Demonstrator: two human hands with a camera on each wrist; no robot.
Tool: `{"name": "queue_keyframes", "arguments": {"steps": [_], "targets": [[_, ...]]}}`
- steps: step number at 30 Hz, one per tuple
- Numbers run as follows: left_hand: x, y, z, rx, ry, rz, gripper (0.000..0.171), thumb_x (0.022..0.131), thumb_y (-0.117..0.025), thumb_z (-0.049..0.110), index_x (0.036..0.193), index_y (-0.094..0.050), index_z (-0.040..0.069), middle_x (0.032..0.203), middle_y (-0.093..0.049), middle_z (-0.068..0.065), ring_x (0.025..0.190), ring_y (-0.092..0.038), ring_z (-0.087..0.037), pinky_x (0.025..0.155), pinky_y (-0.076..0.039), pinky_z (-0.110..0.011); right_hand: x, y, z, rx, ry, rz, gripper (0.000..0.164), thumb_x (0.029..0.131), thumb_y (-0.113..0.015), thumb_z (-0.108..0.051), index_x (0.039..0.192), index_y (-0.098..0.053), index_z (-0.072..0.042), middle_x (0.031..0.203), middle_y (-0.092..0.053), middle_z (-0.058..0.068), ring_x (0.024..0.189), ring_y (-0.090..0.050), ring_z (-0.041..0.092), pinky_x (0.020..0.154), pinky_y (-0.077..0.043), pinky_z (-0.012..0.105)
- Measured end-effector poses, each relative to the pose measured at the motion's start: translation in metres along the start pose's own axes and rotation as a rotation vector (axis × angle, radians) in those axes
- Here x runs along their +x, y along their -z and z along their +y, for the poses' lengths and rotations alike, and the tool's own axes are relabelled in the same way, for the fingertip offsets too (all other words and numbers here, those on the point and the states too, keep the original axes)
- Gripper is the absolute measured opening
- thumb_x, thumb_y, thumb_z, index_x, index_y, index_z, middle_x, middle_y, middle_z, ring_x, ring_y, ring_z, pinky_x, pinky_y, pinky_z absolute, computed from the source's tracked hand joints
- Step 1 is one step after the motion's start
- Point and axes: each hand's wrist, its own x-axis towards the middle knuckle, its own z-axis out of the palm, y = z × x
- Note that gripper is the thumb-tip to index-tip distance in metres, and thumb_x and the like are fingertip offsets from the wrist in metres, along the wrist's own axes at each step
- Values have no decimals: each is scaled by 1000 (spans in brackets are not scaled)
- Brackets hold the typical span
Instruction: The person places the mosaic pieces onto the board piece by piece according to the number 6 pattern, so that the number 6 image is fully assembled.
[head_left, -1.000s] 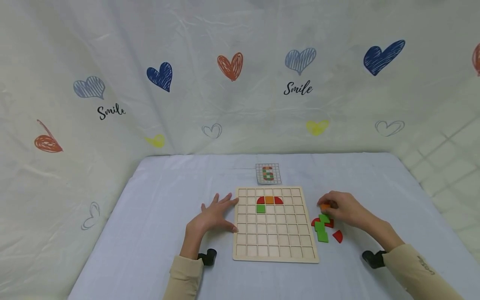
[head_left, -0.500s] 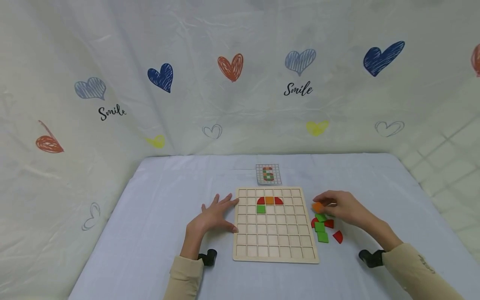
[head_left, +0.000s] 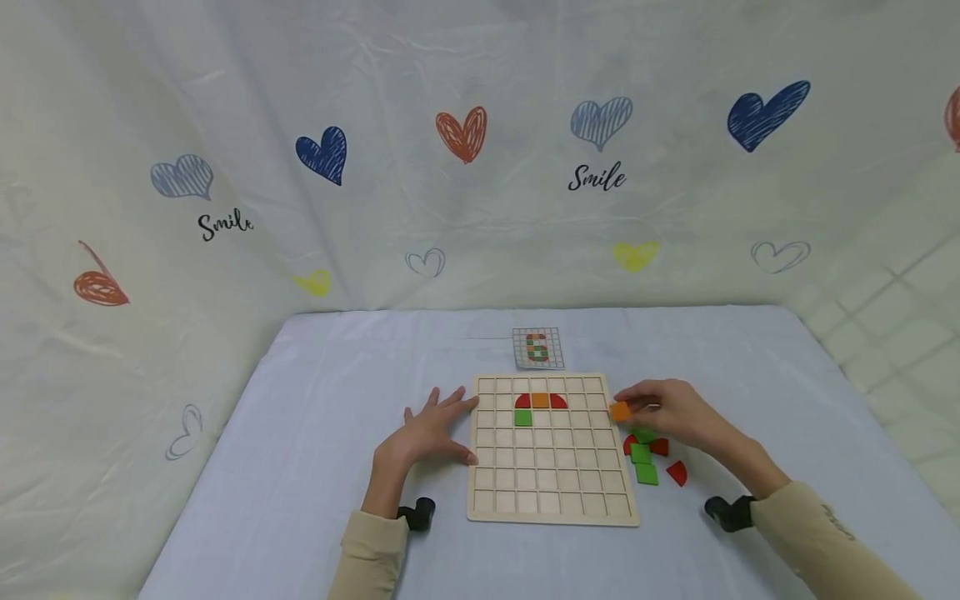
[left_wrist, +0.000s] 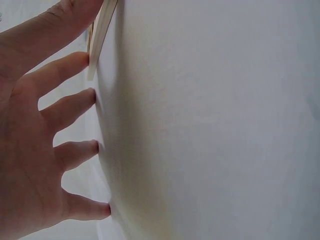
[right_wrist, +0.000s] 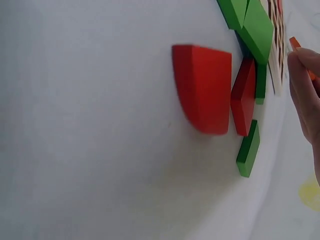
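Note:
A wooden grid board (head_left: 555,481) lies mid-table. In its upper rows sit two red quarter-circle tiles (head_left: 558,402), an orange square tile (head_left: 540,401) between them, and a green square tile (head_left: 522,417) below. My left hand (head_left: 427,433) spreads its fingers at the board's left edge, thumb and index finger touching the edge in the left wrist view. My right hand (head_left: 675,412) pinches another orange tile (head_left: 620,412) over the board's right edge. In the right wrist view, that orange tile (right_wrist: 295,44) shows between the fingertips.
Right of the board lies a loose pile of green tiles (head_left: 647,474) and red tiles (head_left: 659,447), with a red quarter-circle (head_left: 677,473) apart from it. Behind the board is a pattern card (head_left: 537,347). A white curtain (head_left: 480,208) with printed hearts hangs beyond the table.
My right hand has lifted the orange tile from beside the pile and moved it left to the board's right edge. My left hand has stayed in place.

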Motion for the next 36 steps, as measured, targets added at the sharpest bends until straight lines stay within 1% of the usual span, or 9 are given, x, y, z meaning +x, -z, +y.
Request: {"name": "queue_keyframes", "arguments": {"steps": [3,7,12,17,21,24,26,32,36], "targets": [[-1,0,0,1,3,-2,94,75,-92,32,157,-46,23,170,-28,-5,160,-6,-42,114,-1,-82,3,-2,-3,-4,10,3,36,87,-80,-15,120,-74,-3,108,-74,7,92,-66,18,75,-56,20],[-1,0,1,4,6,-2,94,75,-92,32,157,-46,23,170,-28,-5,160,-6,-42,114,-1,-82,6,-4,-8,-6,27,-1,35,87,-81,-15,119,-75,-3,106,-75,5,89,-66,16,76,-55,18],[0,0,1,1,8,3,94,75,-92,32,156,-46,23,170,-28,-5,160,-6,-42,114,-1,-82,11,-9,-14,-4,30,-11,32,87,-80,-15,117,-76,-4,105,-74,5,89,-65,17,78,-56,23],[-1,1,2,5,9,4,94,75,-92,31,156,-47,23,170,-28,-5,160,-6,-41,115,-2,-82,15,-15,-20,-11,37,-17,33,86,-83,-18,116,-77,-6,102,-73,2,89,-64,16,80,-55,27],[-1,1,2,8,8,2,93,76,-92,30,156,-47,22,170,-28,-5,160,-6,-42,115,-2,-82,18,-19,-24,-15,92,-25,32,85,-84,-18,114,-77,-7,101,-74,0,88,-64,16,80,-55,28],[-1,1,2,12,6,-1,93,76,-91,30,157,-46,23,170,-28,-5,160,-6,-42,115,-2,-82,19,-23,-27,-12,124,-44,30,86,-83,-18,113,-77,-7,101,-74,-1,89,-63,15,81,-55,29],[-1,0,1,11,5,-3,93,76,-91,31,157,-46,23,170,-28,-5,160,-5,-42,115,-2,-81,20,-25,-30,-3,130,-59,28,86,-83,-17,113,-77,-8,101,-74,-2,89,-63,14,81,-55,28],[-1,0,1,2,4,-3,94,75,-92,32,157,-45,24,170,-28,-4,160,-6,-41,115,-1,-81,22,-34,-39,35,122,-83,27,85,-83,-15,110,-77,-8,102,-74,-1,90,-62,15,80,-55,26],[-1,0,0,2,7,-1,95,75,-92,32,157,-45,24,170,-28,-3,160,-6,-40,115,-1,-81,26,-41,-43,8,134,-86,25,85,-84,-15,108,-78,-10,100,-74,-3,87,-60,14,77,-54,24]]}}
